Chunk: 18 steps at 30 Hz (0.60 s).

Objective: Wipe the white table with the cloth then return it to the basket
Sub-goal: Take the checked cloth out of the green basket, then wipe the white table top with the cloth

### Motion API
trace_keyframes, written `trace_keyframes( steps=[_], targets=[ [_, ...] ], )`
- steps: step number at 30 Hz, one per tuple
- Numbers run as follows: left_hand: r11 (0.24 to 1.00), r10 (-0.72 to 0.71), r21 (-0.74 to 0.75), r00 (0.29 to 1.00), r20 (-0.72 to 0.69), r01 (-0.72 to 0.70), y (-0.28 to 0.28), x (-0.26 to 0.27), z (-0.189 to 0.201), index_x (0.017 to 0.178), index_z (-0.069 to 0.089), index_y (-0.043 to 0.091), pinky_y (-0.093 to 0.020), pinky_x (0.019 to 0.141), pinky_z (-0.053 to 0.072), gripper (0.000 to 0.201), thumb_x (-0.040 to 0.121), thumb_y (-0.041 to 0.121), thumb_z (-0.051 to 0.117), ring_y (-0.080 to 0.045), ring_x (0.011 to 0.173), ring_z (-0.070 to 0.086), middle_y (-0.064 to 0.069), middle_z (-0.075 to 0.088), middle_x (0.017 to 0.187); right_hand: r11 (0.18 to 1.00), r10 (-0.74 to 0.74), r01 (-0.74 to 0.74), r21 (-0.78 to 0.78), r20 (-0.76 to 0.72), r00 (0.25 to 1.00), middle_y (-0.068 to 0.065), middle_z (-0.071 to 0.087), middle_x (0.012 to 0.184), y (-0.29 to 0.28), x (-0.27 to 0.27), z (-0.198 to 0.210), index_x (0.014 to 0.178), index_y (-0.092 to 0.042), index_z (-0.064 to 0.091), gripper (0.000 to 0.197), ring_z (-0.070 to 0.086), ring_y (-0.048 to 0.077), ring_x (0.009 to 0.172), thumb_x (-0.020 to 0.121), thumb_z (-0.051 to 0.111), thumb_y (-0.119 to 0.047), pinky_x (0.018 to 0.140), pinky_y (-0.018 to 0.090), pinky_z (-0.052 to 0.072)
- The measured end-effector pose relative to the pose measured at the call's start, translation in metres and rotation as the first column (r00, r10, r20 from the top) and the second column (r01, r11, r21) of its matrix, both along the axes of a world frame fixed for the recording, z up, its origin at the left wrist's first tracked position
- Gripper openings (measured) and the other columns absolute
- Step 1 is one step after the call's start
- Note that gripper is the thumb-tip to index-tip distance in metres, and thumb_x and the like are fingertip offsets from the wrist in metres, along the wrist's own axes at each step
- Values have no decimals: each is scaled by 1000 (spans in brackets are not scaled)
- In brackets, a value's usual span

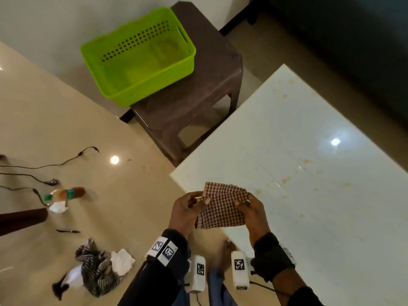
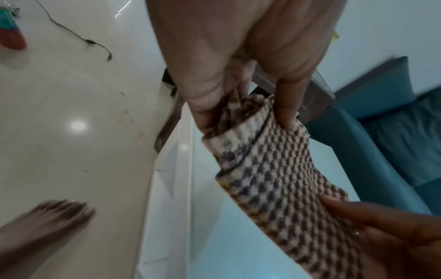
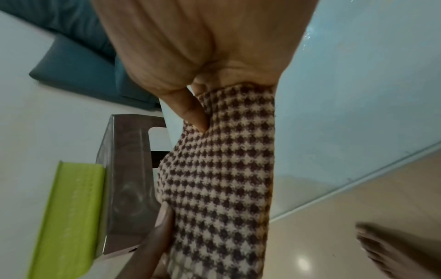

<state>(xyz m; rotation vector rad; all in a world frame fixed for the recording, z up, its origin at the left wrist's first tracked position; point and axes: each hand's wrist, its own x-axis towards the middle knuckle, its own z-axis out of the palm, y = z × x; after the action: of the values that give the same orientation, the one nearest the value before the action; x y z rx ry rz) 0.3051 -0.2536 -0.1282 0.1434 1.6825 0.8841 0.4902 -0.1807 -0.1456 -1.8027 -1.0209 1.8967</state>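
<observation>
A brown-and-white checked cloth (image 1: 223,206) is held folded between both hands above the near left corner of the white table (image 1: 309,162). My left hand (image 1: 187,208) pinches its left edge and my right hand (image 1: 251,208) grips its right edge. In the left wrist view the cloth (image 2: 281,169) is folded over, pinched by my left hand's fingers (image 2: 286,105). In the right wrist view my right thumb (image 3: 193,113) presses into the cloth (image 3: 222,169). The green basket (image 1: 136,56) stands empty on a brown stool (image 1: 198,102) beyond the table's corner.
Yellowish stains dot the table top (image 1: 287,180). On the floor to the left lie cables (image 1: 55,164), a bottle (image 1: 66,194), crumpled tissues (image 1: 122,260) and a striped rag (image 1: 99,268). A teal sofa (image 2: 381,132) runs along the table's far side. My bare foot (image 2: 40,222) stands by the table's edge.
</observation>
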Motion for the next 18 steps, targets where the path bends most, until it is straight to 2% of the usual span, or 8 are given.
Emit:
trace_keyframes(
  steps=[2, 5, 7, 9, 10, 13, 16, 18],
  targets=[
    [998, -53, 18, 990, -131, 56, 8, -5, -4, 105, 79, 19, -49, 93, 60, 25, 83, 33, 82, -19, 94, 76, 1, 81, 99, 999, -5, 5, 51, 3, 1000, 3, 77, 117, 3, -6, -10, 124, -12, 70, 34, 70, 25, 110, 100, 52, 4, 87, 40, 58],
    [984, -160, 12, 920, -357, 176, 28, -22, -18, 106, 81, 27, -37, 93, 59, 26, 84, 41, 81, -9, 93, 73, 11, 79, 101, 990, 10, -20, 140, 73, 997, 3, 73, 121, 17, -20, -22, 127, -14, 64, 34, 69, 23, 111, 98, 57, 1, 88, 39, 59],
    [923, -363, -96, 756, -545, 373, 41, -34, -35, 117, 77, 26, -40, 102, 51, 35, 88, 45, 75, -16, 109, 65, 4, 74, 117, 969, 56, -116, 218, 264, 963, 4, 65, 129, 26, -27, -33, 134, -18, 54, 43, 64, 21, 113, 95, 64, -2, 88, 38, 59],
    [807, -557, -300, 486, -673, 509, 46, -45, -49, 132, 66, 24, -45, 107, 44, 46, 90, 43, 71, -27, 124, 51, -5, 61, 132, 898, 129, -326, 296, 531, 837, 6, 53, 139, 28, -33, -43, 140, -21, 46, 56, 56, 25, 124, 90, 67, -6, 96, 47, 56],
    [792, -574, -344, 421, -703, 505, 46, -50, -52, 136, 61, 23, -46, 106, 44, 49, 90, 38, 70, -30, 126, 48, -7, 56, 134, 840, 149, -427, 335, 613, 776, 7, 49, 143, 27, -36, -46, 142, -19, 45, 58, 51, 28, 129, 89, 67, -6, 101, 50, 53],
    [860, -493, -316, 486, -722, 401, 40, -68, -56, 136, 60, 20, -44, 107, 43, 48, 91, 30, 70, -32, 125, 47, -9, 56, 134, 634, 228, -659, 405, 716, 660, 13, 37, 159, 15, -50, -54, 148, -11, 45, 59, 39, 34, 145, 92, 63, -14, 119, 50, 38],
    [867, -494, -316, 582, -645, 385, 31, -81, -62, 142, 57, 16, -42, 111, 39, 49, 97, 35, 64, -32, 131, 49, -11, 56, 141, 354, 383, -864, 358, 787, 483, 11, 12, 173, -4, -63, -73, 163, -12, 25, 71, 12, 31, 160, 102, 54, -36, 128, 49, 17],
    [866, -498, -285, 652, -572, 411, 27, -87, -66, 146, 54, 16, -39, 113, 42, 49, 102, 36, 56, -31, 132, 54, -11, 57, 146, 284, 432, -915, 286, 814, 389, 9, -2, 174, -12, -74, -88, 166, -16, 10, 74, -2, 27, 161, 106, 41, -46, 129, 53, 12]
  ],
)
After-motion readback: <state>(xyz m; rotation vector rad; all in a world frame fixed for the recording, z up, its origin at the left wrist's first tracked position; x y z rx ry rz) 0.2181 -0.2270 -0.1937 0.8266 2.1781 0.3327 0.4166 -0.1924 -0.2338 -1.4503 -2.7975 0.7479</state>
